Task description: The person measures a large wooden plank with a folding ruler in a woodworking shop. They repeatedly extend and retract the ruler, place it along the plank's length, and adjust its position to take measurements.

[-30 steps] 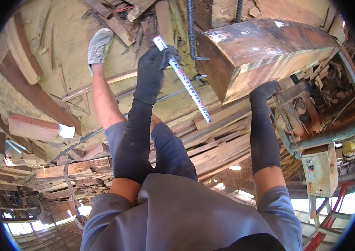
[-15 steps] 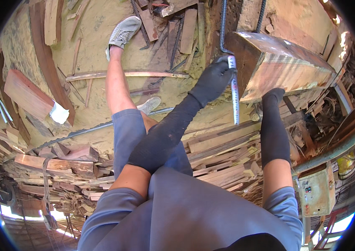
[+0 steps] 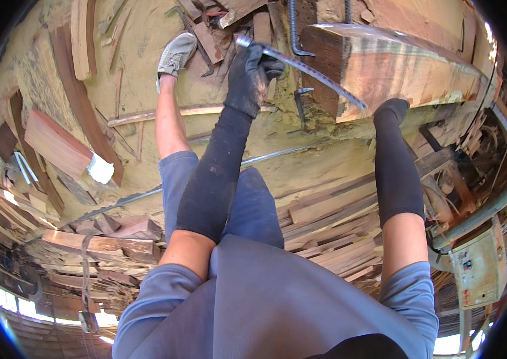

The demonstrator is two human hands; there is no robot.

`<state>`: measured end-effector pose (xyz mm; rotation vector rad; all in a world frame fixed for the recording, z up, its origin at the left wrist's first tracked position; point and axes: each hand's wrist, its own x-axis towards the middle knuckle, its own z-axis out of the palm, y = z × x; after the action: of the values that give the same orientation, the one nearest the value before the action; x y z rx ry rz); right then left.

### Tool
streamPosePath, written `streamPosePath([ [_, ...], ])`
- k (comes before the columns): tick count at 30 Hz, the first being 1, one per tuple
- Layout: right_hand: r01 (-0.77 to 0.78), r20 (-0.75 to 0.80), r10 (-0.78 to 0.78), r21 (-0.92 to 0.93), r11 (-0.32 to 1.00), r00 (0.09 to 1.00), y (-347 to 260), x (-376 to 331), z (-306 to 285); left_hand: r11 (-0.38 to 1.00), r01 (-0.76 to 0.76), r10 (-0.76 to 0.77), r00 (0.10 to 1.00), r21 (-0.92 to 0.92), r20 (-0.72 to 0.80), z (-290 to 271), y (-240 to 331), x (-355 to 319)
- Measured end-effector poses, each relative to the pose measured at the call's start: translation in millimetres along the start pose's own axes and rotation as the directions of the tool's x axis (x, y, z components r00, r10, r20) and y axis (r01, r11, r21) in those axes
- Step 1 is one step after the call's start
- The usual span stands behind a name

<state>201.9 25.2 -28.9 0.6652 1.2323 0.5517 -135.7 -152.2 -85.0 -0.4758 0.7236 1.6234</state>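
Note:
My left hand [image 3: 246, 81], in a black glove, pinches a thin strip of measuring tape [image 3: 316, 73] with scale marks. One end of the strip sticks out beyond my fingers. The other end slants down to the right, toward the lower edge of a large squared timber [image 3: 406, 75]. Whether it touches the wood, I cannot tell. The timber has a dark end face and a pale, reddish-streaked side. Also in black, my right hand [image 3: 392, 110] is at the timber's lower edge; its fingers are mostly hidden.
Bent steel bars [image 3: 294, 27] lie by the timber's end. A thin wooden strip [image 3: 193, 112] crosses the sandy ground near my shoe [image 3: 177, 54]. Stacked boards [image 3: 334, 209] lie beside my legs. A reddish beam [image 3: 56, 140] is at left, a metal control box [image 3: 479, 266] at right.
My left hand has moved left and up, away from the timber's end. The tape strip has swung from hanging nearly straight down to slanting rightward. My right hand stays at the timber.

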Motion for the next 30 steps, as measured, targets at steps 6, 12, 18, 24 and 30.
streamPosePath([
  [6, -0.394, 0.556, 0.386, 0.815, -0.424, 0.736, -20, 12, 7, 0.994, -0.014, -0.004, 0.987, -0.113, -0.158, -18, -26, -30],
  [12, -0.087, 0.609, 0.072, 0.229, -0.97, 0.79, -14, -5, -14, 0.963, -0.075, 0.071, 0.997, 0.257, 0.025, -10, 15, -40],
  [18, 0.122, 0.049, 0.113, -0.241, -0.963, 0.992, -75, -118, 3, 0.989, -0.017, 0.009, 0.998, 0.15, 0.057, -34, -3, -109],
  [24, 0.28, -0.181, 0.281, -0.031, -0.96, 0.943, -156, -291, -42, 0.867, 0.461, -0.431, 0.884, -0.187, 0.182, -55, -94, -181],
  [30, 0.215, -0.012, 0.215, 0.053, -0.975, 0.977, -152, -293, -56, 0.883, 0.446, -0.445, 0.895, -0.149, 0.044, -60, -117, -209],
])
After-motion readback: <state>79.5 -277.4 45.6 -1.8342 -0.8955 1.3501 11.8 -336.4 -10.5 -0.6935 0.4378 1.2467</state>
